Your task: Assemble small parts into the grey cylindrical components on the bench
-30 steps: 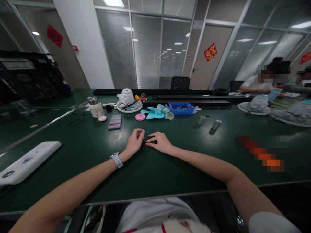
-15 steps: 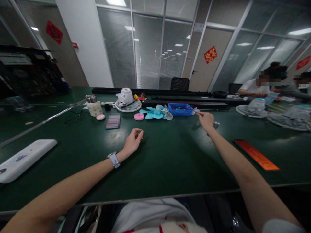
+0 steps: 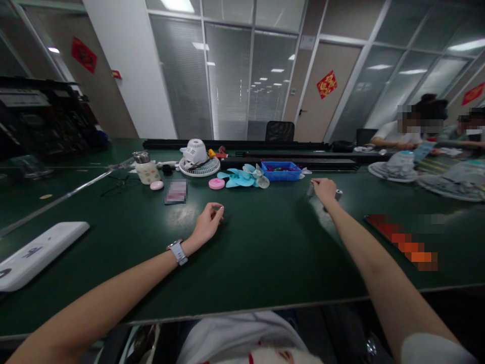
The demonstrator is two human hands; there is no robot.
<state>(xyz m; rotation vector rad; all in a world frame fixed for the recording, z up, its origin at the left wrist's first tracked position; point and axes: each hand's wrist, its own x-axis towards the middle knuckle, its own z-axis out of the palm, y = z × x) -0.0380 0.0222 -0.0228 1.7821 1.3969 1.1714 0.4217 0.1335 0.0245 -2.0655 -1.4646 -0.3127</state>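
Observation:
My right hand (image 3: pixel 325 191) reaches forward over the green table, its fingers drawn together in a pinch. Right at its fingertips is a small grey cylinder (image 3: pixel 310 189), partly covered by the fingers. Another small cylinder (image 3: pixel 338 193) with a pale end lies just beyond the right wrist, half hidden by it. My left hand (image 3: pixel 208 221) rests on the table to the left of centre, fingers loosely curled in and thumb near the index finger; nothing shows in it. Past the right hand stands a blue bin (image 3: pixel 282 177) with small parts inside.
Beside the bin lie light blue fan blades (image 3: pixel 242 178) and a pink disc (image 3: pixel 216 184). Farther left are a white fan (image 3: pixel 197 154), a bottle (image 3: pixel 146 169) and a card (image 3: pixel 176 192). A white case (image 3: pixel 45 253) lies left, an orange flat object (image 3: pixel 405 245) right. Two people sit far right.
My right hand has drawn back slightly from the bin, and the grey cylinder now shows at its fingertips. My left hand stays almost where it was.

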